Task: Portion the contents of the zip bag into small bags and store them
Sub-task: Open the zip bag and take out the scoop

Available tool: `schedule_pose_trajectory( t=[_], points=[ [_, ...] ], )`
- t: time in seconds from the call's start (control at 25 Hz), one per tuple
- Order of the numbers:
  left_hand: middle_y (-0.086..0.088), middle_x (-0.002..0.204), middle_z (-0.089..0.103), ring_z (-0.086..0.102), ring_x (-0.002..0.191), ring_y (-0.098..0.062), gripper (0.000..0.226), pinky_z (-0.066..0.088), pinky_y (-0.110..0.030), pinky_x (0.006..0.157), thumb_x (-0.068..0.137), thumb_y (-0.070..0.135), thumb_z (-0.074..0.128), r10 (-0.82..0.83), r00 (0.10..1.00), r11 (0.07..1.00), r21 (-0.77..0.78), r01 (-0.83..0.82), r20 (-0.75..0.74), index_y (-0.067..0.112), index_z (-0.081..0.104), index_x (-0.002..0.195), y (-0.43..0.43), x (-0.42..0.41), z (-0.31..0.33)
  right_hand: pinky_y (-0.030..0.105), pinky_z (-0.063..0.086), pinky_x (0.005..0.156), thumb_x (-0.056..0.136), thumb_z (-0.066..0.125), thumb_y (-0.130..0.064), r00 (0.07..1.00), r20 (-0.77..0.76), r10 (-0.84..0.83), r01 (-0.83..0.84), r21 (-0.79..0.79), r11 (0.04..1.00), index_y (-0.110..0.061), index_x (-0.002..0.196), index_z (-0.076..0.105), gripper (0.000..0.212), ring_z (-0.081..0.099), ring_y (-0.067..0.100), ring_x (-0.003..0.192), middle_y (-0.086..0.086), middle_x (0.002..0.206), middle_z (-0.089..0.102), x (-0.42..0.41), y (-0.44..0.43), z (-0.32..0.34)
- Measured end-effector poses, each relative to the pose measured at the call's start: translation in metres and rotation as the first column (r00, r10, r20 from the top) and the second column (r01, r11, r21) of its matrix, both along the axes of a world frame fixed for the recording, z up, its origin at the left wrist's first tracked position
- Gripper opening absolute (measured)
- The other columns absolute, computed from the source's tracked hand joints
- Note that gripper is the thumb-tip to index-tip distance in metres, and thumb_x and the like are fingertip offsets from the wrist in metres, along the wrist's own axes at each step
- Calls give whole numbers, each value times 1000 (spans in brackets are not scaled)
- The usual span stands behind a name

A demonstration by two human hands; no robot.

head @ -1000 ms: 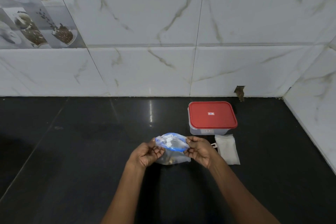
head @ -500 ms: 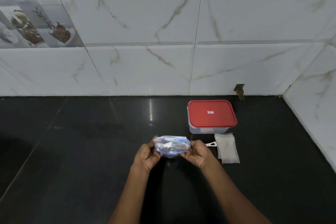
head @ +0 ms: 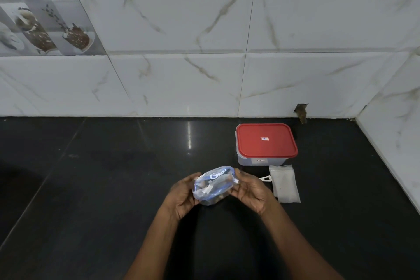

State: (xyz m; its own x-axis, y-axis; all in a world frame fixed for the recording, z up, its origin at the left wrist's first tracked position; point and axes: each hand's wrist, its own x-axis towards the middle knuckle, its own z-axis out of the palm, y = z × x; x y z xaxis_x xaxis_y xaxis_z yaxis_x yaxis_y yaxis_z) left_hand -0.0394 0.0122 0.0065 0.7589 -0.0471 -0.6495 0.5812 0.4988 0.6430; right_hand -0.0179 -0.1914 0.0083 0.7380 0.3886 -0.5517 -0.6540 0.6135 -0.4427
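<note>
A clear zip bag [head: 213,185] with blue print and small dark pieces inside is held above the black counter [head: 102,188], tilted with its left end lower. My left hand [head: 183,198] grips its left side and my right hand [head: 251,191] grips its right side. A flat stack of small clear bags [head: 285,185] lies on the counter just right of my right hand. Behind it stands a plastic container with a red lid [head: 266,142], lid closed.
A small white plastic piece [head: 266,178] lies between my right hand and the small bags. White marbled tile walls [head: 204,75] close the counter at the back and at the right, forming a corner [head: 359,118].
The zip bag has turned from level with an open top to tilted and bunched between my hands, and both hands have shifted slightly.
</note>
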Motion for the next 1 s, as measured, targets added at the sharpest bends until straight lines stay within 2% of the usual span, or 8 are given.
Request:
schedule_pose_trajectory(
  t=[0.16, 0.28, 0.4, 0.52, 0.68, 0.84, 0.92, 1.0],
  points=[
    [-19, 90, 74, 71, 71, -28, 28, 58, -35, 62, 94, 17, 60, -9, 1000, 997, 71, 10, -9, -4, 73, 108, 2, 4, -9, 38, 58, 71, 94, 54, -3, 990, 65, 124, -86, -415, 906, -4, 98, 67, 14, 69, 24, 79, 13, 88, 73, 0, 3, 3],
    [-22, 97, 73, 70, 81, -30, 49, 61, -36, 67, 100, 36, 56, -129, 992, 990, 58, 128, 11, -9, 70, 111, 10, 4, -6, 40, 58, 75, 99, 53, -17, 973, 101, 208, -107, -601, 792, -1, 99, 65, 20, 67, 24, 80, 15, 89, 71, 3, 3, 7],
    [-26, 92, 69, 68, 73, -30, 37, 62, -37, 64, 97, 22, 62, -197, 979, 971, 152, 187, 52, -14, 69, 106, 15, 5, 1, 42, 57, 83, 98, 57, -23, 940, 173, 294, -130, -616, 777, 4, 104, 65, 29, 68, 23, 86, 16, 96, 71, 3, -3, 12],
    [-9, 70, 68, 63, 60, -18, 24, 54, -27, 59, 97, 23, 62, -198, 978, 943, 260, 207, -61, 2, 70, 89, 10, 9, 3, 34, 58, 74, 100, 53, -20, 909, 173, 379, -162, -691, 704, 1, 103, 64, 24, 68, 18, 83, 13, 96, 70, 0, 0, 10],
    [-12, 73, 74, 72, 60, -23, 31, 60, -32, 59, 100, 26, 57, -148, 971, 987, 37, 158, -190, 4, 70, 84, 2, 8, 2, 39, 56, 75, 101, 49, -29, 961, 6, 277, -218, -600, 770, -6, 100, 65, 28, 67, 22, 81, 12, 90, 70, 5, 7, -1],
    [-18, 86, 76, 75, 71, -31, 40, 62, -44, 66, 98, 34, 58, -67, 990, 988, -149, 48, -127, 3, 77, 81, -4, 4, 1, 46, 52, 89, 96, 54, -40, 971, -117, 209, -239, -421, 875, -3, 105, 67, 40, 68, 28, 86, 16, 96, 72, 8, 12, -5],
    [-14, 88, 76, 74, 72, -28, 17, 62, -39, 66, 95, 21, 65, -56, 998, 997, -55, 54, -36, 10, 77, 93, -3, 4, 2, 45, 54, 88, 89, 64, -47, 964, -69, 255, -259, -438, 861, 1, 108, 68, 52, 69, 30, 91, 17, 99, 73, 7, 9, -1],
    [-16, 101, 75, 72, 77, -27, 30, 60, -36, 68, 86, 0, 71, -101, 993, 972, 222, 84, 67, 14, 68, 112, -4, 4, 0, 41, 58, 81, 78, 80, -31, 933, 13, 361, -288, -575, 766, 1, 114, 63, 52, 71, 26, 89, 15, 101, 74, 3, 6, 4]
  ],
)
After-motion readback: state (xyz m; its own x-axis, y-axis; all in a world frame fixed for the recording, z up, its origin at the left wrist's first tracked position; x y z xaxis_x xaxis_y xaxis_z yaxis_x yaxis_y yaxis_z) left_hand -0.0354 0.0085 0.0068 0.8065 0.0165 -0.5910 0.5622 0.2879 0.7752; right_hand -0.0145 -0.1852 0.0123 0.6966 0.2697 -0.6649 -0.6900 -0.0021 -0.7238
